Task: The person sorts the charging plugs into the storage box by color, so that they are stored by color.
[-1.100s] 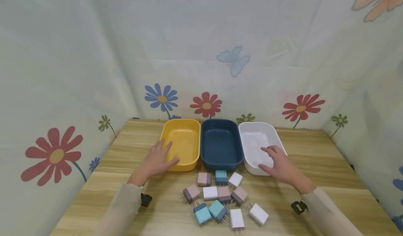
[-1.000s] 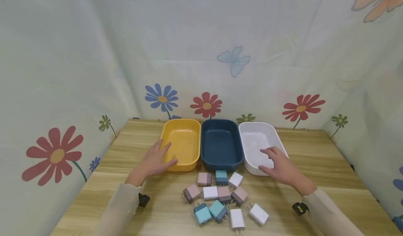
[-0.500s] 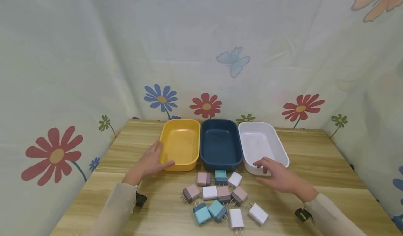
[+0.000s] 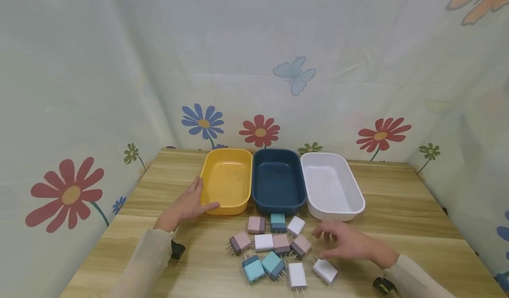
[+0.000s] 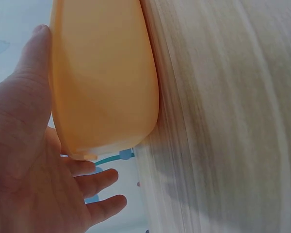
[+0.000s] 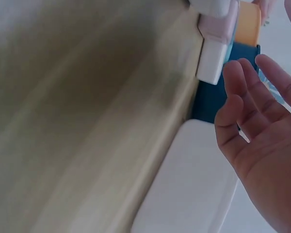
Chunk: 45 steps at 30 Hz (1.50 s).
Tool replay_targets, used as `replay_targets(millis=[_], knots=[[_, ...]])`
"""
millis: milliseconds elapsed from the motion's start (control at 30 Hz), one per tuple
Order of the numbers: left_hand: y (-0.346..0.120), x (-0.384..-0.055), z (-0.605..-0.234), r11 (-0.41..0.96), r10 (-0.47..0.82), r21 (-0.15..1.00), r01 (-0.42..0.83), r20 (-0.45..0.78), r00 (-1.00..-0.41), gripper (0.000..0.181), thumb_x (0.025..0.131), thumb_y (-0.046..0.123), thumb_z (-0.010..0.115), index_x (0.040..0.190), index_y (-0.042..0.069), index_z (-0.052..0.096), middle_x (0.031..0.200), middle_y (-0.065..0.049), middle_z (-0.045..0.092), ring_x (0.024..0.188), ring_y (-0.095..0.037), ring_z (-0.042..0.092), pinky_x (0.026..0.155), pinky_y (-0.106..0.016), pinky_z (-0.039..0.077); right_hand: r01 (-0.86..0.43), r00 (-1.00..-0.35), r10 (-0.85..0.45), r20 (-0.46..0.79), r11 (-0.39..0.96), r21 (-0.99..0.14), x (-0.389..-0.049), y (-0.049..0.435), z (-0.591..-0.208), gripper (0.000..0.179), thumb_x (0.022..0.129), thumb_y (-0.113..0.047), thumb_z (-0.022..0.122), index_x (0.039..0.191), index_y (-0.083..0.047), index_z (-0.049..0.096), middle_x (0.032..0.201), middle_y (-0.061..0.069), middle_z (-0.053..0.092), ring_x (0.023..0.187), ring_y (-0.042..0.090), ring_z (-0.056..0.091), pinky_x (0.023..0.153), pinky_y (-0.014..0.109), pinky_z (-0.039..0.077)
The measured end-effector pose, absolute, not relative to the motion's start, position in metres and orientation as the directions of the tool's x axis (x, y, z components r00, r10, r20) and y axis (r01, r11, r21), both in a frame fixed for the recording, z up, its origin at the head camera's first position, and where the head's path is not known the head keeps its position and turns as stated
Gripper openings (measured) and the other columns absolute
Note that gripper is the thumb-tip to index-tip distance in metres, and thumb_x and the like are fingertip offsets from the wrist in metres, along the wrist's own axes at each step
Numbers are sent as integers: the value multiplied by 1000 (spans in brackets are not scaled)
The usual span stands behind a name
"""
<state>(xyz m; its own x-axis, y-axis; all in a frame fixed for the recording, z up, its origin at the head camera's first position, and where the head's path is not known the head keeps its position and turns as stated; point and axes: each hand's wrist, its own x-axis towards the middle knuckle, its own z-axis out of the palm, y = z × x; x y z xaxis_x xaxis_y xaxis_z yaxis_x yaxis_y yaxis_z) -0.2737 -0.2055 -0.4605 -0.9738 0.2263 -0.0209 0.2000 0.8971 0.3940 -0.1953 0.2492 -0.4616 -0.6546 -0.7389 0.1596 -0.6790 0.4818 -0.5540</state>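
Left hand (image 4: 186,206) rests flat against the near-left corner of the yellow tray (image 4: 227,181), fingers straight, thumb along its front wall. Right hand (image 4: 345,244) hovers just right of the cluster of plug adapters (image 4: 278,248) on the table (image 4: 397,209), fingers spread and loose, holding nothing; nearest is a white adapter (image 4: 324,270) right beside it.

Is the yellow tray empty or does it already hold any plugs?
Empty. The head view shows the yellow tray's bare floor; the plugs all lie on the table in front.
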Motion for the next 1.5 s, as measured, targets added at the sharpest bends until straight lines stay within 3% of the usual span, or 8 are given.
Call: replay_targets(millis=[200,433,667,1067,1500], knots=[[-206,-274,-462,896,228,397,199,-29,-973,109,72,66,51,138,-5,2,142,-24,1,126,-40,13,99,-48,19,-678,-609,-785,117,438,-591,-188,248,-469,51,68,-40,72,109,-16,55,98,-5,57,79,11,52,64,25,44],[-207,-275,-465,894,225,405,190,-40,-974,112,69,70,48,138,-4,0,143,-23,-1,127,-40,13,99,-49,19,-660,-543,-839,40,397,-638,-182,248,-470,57,66,-35,75,116,-18,54,102,-6,54,85,11,51,71,26,43],[-207,-275,-464,889,230,414,198,-29,-973,112,70,69,49,138,-4,0,142,-24,0,127,-39,13,99,-48,19,-742,-504,-861,64,394,-542,-180,252,-475,60,64,-39,75,115,-18,53,108,-7,52,95,9,49,81,27,41],[-206,-274,-464,889,230,411,201,-22,-973,108,73,64,52,138,-4,1,142,-24,0,127,-39,14,99,-48,19,-685,-504,-864,-1,400,-610,-183,255,-479,72,57,-34,79,122,-17,50,104,-5,49,90,7,47,75,24,42],[-207,-274,-462,885,235,417,208,-13,-972,109,72,65,52,138,-5,1,142,-24,1,127,-38,14,99,-47,20,-684,-520,-853,-44,446,-578,-184,252,-477,67,59,-33,78,119,-23,50,106,-10,49,91,5,46,76,24,41]])
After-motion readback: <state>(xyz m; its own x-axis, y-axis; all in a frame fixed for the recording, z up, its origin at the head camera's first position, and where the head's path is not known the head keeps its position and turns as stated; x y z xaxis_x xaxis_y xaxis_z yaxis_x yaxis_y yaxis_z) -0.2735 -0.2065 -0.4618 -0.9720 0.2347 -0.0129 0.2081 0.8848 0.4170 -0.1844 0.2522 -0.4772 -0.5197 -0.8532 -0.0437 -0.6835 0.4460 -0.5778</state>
